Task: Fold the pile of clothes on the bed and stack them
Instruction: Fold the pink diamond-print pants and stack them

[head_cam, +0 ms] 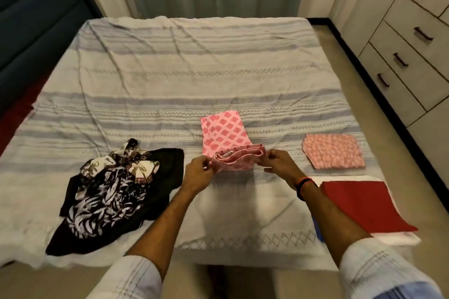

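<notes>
A pink garment with a red diamond print [224, 132] lies in the middle of the bed, its near end doubled over and lifted. My left hand [200, 172] pinches the left corner of that fold, and my right hand [279, 161] pinches the right corner. At the left lies an unfolded heap of black clothes with a white leaf print [114, 199]. To the right sits a folded pink patterned piece [334, 154]. Nearer the front right, a folded red cloth [366, 204] lies on top of a folded white one [398, 238].
The bed is covered with a white and blue striped spread [194, 75]. A dark padded headboard [31, 19] stands at the left and curtains hang behind. White drawers with dark handles [413, 56] line the right side, across a strip of floor.
</notes>
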{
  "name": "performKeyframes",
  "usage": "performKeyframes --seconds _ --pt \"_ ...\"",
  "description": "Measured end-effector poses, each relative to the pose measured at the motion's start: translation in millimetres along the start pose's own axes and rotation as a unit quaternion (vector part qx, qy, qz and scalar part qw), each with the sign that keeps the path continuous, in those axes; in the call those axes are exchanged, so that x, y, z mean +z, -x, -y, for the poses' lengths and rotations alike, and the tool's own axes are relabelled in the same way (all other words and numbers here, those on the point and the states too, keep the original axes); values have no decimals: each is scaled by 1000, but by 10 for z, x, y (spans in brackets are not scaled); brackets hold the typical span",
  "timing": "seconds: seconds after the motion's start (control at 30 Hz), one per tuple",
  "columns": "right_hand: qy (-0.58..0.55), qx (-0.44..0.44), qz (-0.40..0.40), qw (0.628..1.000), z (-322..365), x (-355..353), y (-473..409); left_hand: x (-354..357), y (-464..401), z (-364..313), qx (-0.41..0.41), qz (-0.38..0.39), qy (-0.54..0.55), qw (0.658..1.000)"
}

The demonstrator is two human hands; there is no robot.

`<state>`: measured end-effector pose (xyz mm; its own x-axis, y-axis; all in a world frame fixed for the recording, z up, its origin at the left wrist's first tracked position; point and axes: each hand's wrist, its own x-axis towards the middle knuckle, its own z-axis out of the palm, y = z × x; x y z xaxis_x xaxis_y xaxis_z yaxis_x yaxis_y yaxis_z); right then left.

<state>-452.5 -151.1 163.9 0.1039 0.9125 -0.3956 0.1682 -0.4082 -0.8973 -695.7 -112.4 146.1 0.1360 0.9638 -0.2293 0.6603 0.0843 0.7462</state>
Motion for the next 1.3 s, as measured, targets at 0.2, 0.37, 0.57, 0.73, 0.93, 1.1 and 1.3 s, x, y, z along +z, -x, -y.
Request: performKeyframes --seconds 0.2,0.37,0.57,0.73,0.93,1.1,1.3 --pt "36 5 8 999 -419 -28 357 264 507 127 -30 -4 -26 999" --pt "66 -4 22 998 -727 -67 627 499 924 215 -39 3 -26 999" --pt "112 8 31 993 -1053 -82 894 755 1343 329 -76 7 -26 997" --pt "130 23 37 991 -1301 -77 1121 948 1577 461 -103 30 -47 993" --pt "146 54 47 987 -1559 -74 1185 1088 1722 518 -126 45 -53 990" --pt "142 58 52 987 -1645 -79 1182 1170 1744 544 -140 52 -49 988" --pt "111 59 41 991 -1651 -96 1039 1244 1568 538 -159 46 -8 986"
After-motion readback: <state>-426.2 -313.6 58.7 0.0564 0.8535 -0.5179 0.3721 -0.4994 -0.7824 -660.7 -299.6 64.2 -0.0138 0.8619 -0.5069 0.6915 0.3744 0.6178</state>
